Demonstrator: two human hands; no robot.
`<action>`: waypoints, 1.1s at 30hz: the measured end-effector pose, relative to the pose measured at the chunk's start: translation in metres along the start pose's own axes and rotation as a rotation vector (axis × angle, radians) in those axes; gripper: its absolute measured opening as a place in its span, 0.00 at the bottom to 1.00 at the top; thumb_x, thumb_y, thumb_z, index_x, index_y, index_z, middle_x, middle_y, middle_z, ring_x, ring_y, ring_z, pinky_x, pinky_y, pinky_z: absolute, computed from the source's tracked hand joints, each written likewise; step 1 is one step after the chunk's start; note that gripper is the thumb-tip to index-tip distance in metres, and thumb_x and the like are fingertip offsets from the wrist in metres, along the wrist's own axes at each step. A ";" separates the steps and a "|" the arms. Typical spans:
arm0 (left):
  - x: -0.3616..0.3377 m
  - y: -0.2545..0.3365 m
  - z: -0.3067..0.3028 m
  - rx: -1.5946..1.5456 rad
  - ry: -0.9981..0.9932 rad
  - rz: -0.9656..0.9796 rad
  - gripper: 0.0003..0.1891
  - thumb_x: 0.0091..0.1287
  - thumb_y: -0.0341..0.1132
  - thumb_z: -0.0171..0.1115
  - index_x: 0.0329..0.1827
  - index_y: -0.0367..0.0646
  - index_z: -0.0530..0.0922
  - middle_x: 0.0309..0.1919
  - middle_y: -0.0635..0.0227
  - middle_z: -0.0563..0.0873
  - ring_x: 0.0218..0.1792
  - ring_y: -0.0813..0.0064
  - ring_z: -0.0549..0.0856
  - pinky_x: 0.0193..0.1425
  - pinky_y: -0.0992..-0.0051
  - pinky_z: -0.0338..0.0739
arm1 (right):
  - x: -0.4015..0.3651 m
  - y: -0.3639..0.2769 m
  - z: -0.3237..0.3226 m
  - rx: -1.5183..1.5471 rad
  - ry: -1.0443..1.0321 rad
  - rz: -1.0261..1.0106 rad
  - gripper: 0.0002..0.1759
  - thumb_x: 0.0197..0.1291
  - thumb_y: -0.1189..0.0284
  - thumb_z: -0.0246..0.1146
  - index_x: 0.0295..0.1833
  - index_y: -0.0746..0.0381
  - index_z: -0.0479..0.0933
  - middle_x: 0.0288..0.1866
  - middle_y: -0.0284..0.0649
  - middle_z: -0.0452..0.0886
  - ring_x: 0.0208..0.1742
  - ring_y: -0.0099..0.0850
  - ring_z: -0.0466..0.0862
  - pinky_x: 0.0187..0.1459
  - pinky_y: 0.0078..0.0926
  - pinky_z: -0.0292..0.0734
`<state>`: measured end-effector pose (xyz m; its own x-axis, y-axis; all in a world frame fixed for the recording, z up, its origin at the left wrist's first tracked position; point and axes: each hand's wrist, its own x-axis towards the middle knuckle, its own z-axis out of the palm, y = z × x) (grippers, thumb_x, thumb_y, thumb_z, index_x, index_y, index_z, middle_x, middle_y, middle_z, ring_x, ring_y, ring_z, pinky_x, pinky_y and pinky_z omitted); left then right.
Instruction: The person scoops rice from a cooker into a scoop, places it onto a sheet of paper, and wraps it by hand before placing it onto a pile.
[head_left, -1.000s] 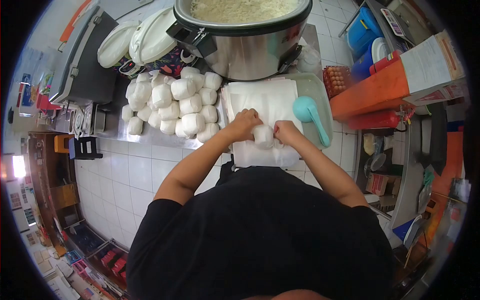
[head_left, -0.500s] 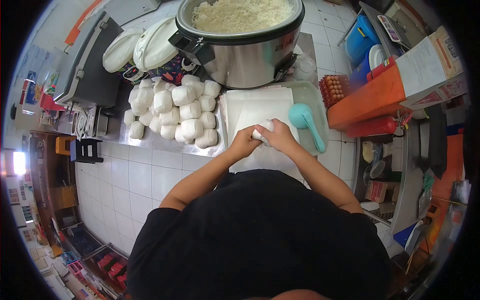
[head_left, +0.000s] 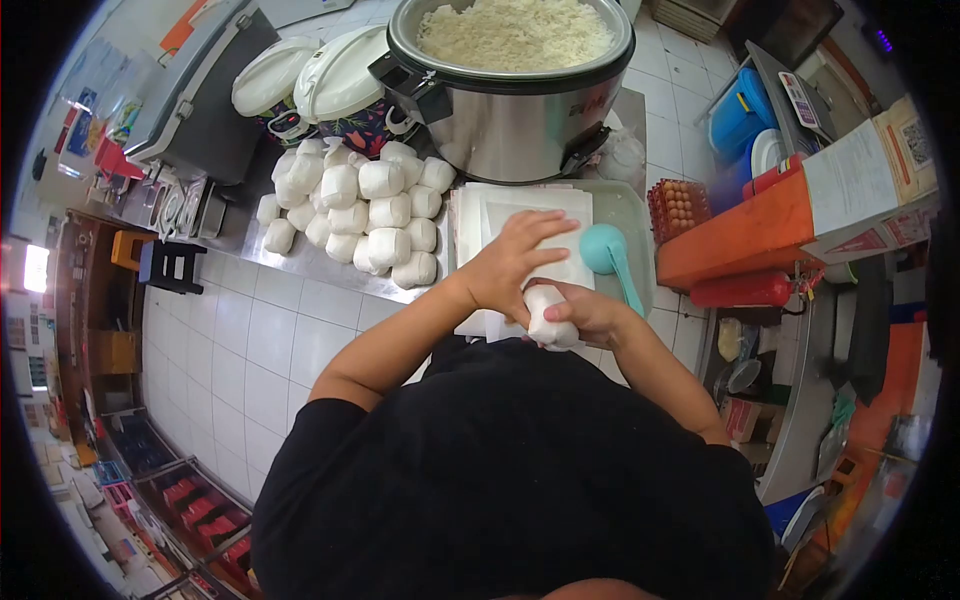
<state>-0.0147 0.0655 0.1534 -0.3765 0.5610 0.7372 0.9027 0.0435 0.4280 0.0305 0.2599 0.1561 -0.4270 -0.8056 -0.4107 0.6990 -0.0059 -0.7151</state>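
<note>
My right hand [head_left: 593,312] is wrapped round a white paper-wrapped bundle [head_left: 548,312] close to my body. My left hand [head_left: 512,262] is open above and beside it, fingers spread, with the thumb at the bundle's side. Under my hands lies a stack of white paper sheets [head_left: 476,232] on a pale green tray [head_left: 640,232]. A turquoise scoop [head_left: 603,248] rests on the tray, right of the paper. To the left, several similar wrapped bundles [head_left: 381,180] are piled on the metal table [head_left: 335,268]. What the bundle contains is hidden by its wrapping.
A large rice cooker [head_left: 510,125] full of cooked rice [head_left: 515,35] stands behind the paper. Two lidded containers [head_left: 340,80] and a grey cooler [head_left: 205,95] are at the back left. Egg trays [head_left: 678,208], an orange counter [head_left: 740,225] and a fire extinguisher [head_left: 740,290] stand right.
Both hands were together round the bundle over the paper. The bundle has come nearer my body in my right hand, and my left hand has opened and spread its fingers.
</note>
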 end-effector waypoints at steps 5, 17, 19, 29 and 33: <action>-0.032 -0.011 0.024 0.012 -0.460 -0.577 0.43 0.46 0.55 0.74 0.65 0.45 0.70 0.62 0.58 0.75 0.64 0.59 0.72 0.65 0.56 0.64 | -0.007 0.020 -0.026 0.173 0.398 0.079 0.28 0.62 0.58 0.63 0.61 0.62 0.65 0.43 0.40 0.78 0.37 0.31 0.82 0.34 0.31 0.81; -0.118 -0.038 0.041 0.537 -0.682 -0.761 0.46 0.55 0.67 0.60 0.74 0.55 0.61 0.76 0.53 0.53 0.74 0.47 0.53 0.73 0.44 0.50 | -0.013 0.056 -0.078 0.251 0.559 -0.098 0.20 0.73 0.57 0.49 0.60 0.60 0.67 0.51 0.39 0.77 0.51 0.32 0.79 0.50 0.37 0.77; -0.114 -0.042 0.037 0.537 -0.674 -0.794 0.46 0.55 0.67 0.60 0.74 0.54 0.61 0.75 0.52 0.54 0.74 0.46 0.54 0.73 0.45 0.51 | 0.004 0.037 -0.051 0.296 0.598 -0.081 0.22 0.70 0.59 0.50 0.62 0.60 0.67 0.55 0.41 0.76 0.53 0.35 0.79 0.53 0.39 0.76; -0.172 0.004 -0.104 -0.492 0.272 -0.795 0.35 0.59 0.41 0.71 0.66 0.37 0.65 0.62 0.56 0.73 0.62 0.68 0.74 0.64 0.67 0.68 | 0.196 -0.028 0.067 -0.066 0.337 -0.299 0.27 0.66 0.71 0.59 0.66 0.66 0.60 0.60 0.43 0.73 0.60 0.33 0.74 0.61 0.33 0.69; -0.197 0.019 -0.172 -0.749 0.932 -1.128 0.22 0.66 0.34 0.65 0.61 0.39 0.71 0.51 0.70 0.82 0.48 0.80 0.81 0.54 0.75 0.76 | 0.271 -0.034 0.130 -0.541 0.227 -0.404 0.26 0.64 0.70 0.61 0.65 0.67 0.65 0.60 0.43 0.72 0.61 0.35 0.73 0.62 0.32 0.67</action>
<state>0.0414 -0.1864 0.1061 -0.9722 -0.1483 -0.1811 -0.0892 -0.4804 0.8725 -0.0343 -0.0354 0.1427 -0.7425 -0.6590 -0.1202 0.1035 0.0644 -0.9925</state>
